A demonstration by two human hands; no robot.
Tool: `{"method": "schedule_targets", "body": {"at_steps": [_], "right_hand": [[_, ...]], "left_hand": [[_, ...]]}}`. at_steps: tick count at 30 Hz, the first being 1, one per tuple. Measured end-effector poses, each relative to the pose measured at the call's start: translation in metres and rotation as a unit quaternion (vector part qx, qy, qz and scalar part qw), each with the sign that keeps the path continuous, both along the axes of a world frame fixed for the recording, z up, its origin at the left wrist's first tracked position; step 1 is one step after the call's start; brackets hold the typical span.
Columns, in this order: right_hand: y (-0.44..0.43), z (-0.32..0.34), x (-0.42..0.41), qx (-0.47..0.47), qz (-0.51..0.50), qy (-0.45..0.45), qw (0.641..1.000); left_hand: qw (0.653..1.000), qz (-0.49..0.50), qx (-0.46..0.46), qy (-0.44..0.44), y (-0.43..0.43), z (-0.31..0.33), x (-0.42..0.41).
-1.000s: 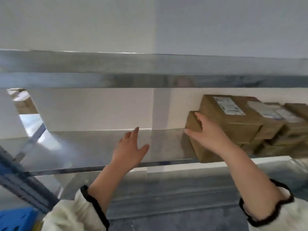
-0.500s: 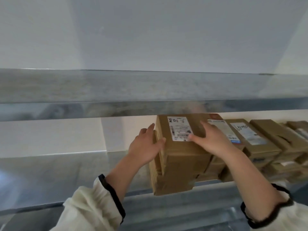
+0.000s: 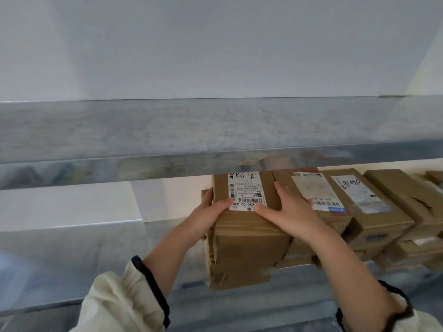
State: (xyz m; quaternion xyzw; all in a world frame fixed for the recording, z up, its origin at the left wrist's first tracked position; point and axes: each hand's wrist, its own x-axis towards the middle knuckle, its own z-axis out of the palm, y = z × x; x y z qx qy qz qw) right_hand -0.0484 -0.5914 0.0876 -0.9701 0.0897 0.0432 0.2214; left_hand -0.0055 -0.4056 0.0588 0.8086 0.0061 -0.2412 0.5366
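So the plain white wall (image 3: 215,44) is taking up the whole top half. Below it, the galvanised metal upper shelf (image 3: 167,130) is hanging low, leaving only a slim gap over the boxes. The grey metal lower shelf (image 3: 96,255) is showing bare metal to the left of the stack, so that's where the room is. The brown cardboard boxes (image 3: 374,212) are crowding the right side in layers. I'm counting four tops before it's blurring out. The brown cardboard parcel (image 3: 249,245) is sitting on top at the left end of the row, right at the front edge, with one white shipping label (image 3: 247,191) on it. The left hand (image 3: 206,219) is gripping its left side, thumb over the top. The right hand (image 3: 290,212) is lying flat on top, fingers straight and spread wide.
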Motion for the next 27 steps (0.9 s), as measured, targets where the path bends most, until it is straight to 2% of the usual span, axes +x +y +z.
{"method": "schedule_targets", "body": {"at_steps": [6, 10, 13, 20, 27], "right_hand": [[0.012, 0.011, -0.006, 0.076, 0.049, -0.046, 0.995], [0.031, 0.018, -0.004, 0.120, 0.102, -0.061, 0.986], [0.051, 0.017, -0.002, 0.136, 0.134, -0.044, 0.981], [0.127, 0.008, -0.008, 0.094, 0.194, 0.001, 0.976], [0.237, 0.000, -0.030, 0.134, 0.293, 0.048, 0.946]], "left_hand": [[0.992, 0.054, -0.105, -0.047, 0.009, -0.004, -0.010], [0.984, 0.073, -0.141, -0.087, 0.033, 0.001, -0.019], [0.981, 0.095, -0.145, -0.092, 0.059, 0.000, -0.028], [0.973, 0.157, -0.153, -0.067, 0.135, -0.010, -0.064], [0.955, 0.250, -0.152, -0.050, 0.236, -0.022, -0.126]]}}
